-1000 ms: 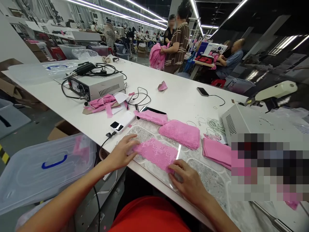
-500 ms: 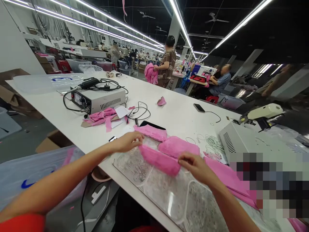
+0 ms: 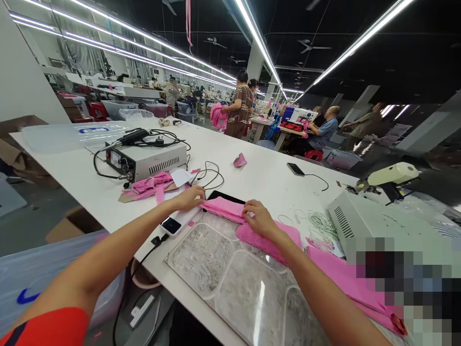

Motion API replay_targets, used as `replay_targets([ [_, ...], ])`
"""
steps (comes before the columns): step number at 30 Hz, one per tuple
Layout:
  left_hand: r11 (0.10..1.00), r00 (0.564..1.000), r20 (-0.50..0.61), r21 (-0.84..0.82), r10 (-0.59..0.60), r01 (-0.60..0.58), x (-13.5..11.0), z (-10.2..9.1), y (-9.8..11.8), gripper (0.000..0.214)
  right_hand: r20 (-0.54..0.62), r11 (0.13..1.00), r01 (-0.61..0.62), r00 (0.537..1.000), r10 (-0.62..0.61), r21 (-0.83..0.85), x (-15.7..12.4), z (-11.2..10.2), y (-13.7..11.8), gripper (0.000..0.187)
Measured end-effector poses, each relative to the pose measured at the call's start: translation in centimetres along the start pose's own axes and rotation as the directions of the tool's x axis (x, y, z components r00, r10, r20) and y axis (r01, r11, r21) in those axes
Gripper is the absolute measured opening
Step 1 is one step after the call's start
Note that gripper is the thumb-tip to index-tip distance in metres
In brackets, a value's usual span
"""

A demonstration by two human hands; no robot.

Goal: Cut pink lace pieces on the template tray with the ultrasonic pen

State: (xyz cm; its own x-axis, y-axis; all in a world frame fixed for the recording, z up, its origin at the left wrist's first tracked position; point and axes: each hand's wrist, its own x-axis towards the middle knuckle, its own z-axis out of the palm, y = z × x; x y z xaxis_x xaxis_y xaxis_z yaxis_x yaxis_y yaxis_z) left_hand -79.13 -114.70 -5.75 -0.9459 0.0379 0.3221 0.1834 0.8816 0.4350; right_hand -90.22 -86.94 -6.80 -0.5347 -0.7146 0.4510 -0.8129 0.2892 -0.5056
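Observation:
A folded strip of pink fabric lies at the far edge of a clear, glossy sheet with rounded outlines. My left hand pinches the strip's left end, fingers closed. At its right end, the fingertips of my right hand are closed on it too. Whether other pieces lie beneath the strip cannot be seen. Below my right wrist is a stack of pink fabric, partly covered by the forearm. Longer folded pink pieces lie farther right.
A black phone sits just behind the strip. A white device with a dark screen is by my left forearm. Behind stands a grey box with cables. Green elastic loops and a grey machine are at right.
Both hands have moved away from me with the pink strip, from above the clear sheet to its far edge, where the strip now lies. The view has shifted slightly.

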Motion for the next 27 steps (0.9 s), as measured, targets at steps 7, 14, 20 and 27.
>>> replay_targets([
  [7,0.996,0.996,0.01,-0.016,0.09,-0.09,-0.2,0.5,1.9,0.024,-0.074,0.995,-0.101,0.992,0.1,-0.019,-3.6,-2.5,0.3,0.02],
  [14,0.876,0.884,0.119,0.128,0.451,-0.464,0.3,6.3,10.7,0.026,-0.076,0.974,-0.203,0.978,0.195,-0.105,-10.4,-6.5,1.1,0.01],
  [20,0.867,0.907,0.187,0.273,0.376,-0.416,1.3,10.4,13.4,0.018,-0.01,0.965,-0.18,0.983,0.181,-0.19,-12.0,-6.3,1.7,0.019],
  [27,0.926,0.944,0.141,0.196,0.298,-0.321,2.7,9.1,13.7,0.01,-0.052,0.956,-0.131,0.991,0.122,-0.264,-12.0,-5.9,1.6,0.027],
])
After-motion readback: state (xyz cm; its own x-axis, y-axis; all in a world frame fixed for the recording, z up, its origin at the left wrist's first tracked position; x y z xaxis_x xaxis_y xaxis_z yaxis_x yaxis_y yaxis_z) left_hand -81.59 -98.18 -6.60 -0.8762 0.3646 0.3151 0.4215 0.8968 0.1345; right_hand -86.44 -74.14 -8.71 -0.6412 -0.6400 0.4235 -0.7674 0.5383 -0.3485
